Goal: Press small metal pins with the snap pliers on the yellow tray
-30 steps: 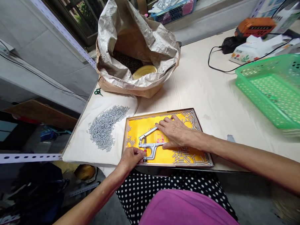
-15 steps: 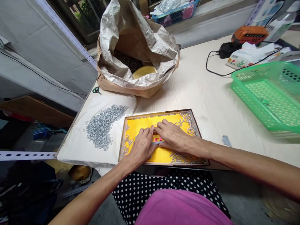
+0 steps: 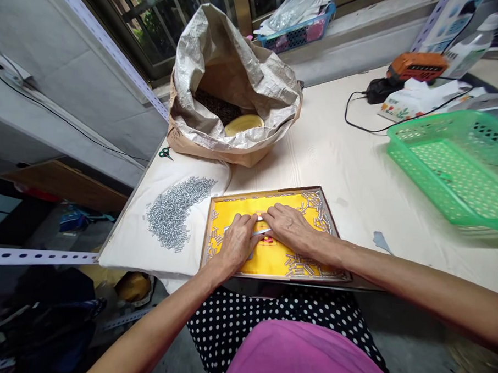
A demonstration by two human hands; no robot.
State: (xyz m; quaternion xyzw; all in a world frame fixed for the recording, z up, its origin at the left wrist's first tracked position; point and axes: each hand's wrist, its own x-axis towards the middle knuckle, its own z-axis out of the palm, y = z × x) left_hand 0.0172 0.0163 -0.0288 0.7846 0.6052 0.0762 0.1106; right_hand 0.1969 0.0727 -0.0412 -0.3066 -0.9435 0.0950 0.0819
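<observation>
My left hand (image 3: 239, 242) and my right hand (image 3: 290, 227) meet over the middle of a shallow tray (image 3: 266, 263) with a yellow bottom and a brown rim. Between them the fingers of both grip a thin, pale strip (image 3: 263, 231); its exact kind is not clear, and the hands cover much of it. Pink-red marks (image 3: 268, 239) show on the yellow just below the strip. Small silvery rod-like metal pieces (image 3: 305, 265) lie along the tray's edges, densest on the right side. To the left, a heap of similar metal pieces (image 3: 169, 213) rests on white cloth.
Behind the tray stands an open woven sack (image 3: 229, 150) with dark contents and a yellow bowl (image 3: 244, 124) inside. Small green-handled scissors (image 3: 165, 153) lie left of it. At the right are a green basket (image 3: 442, 200), an orange battery-like device (image 3: 417, 66) and a black cable (image 3: 361, 127).
Both hands have shifted slightly against the tray, and the strip sits a little higher over it, covering the opening where more pink showed. The whole view has moved slightly.
</observation>
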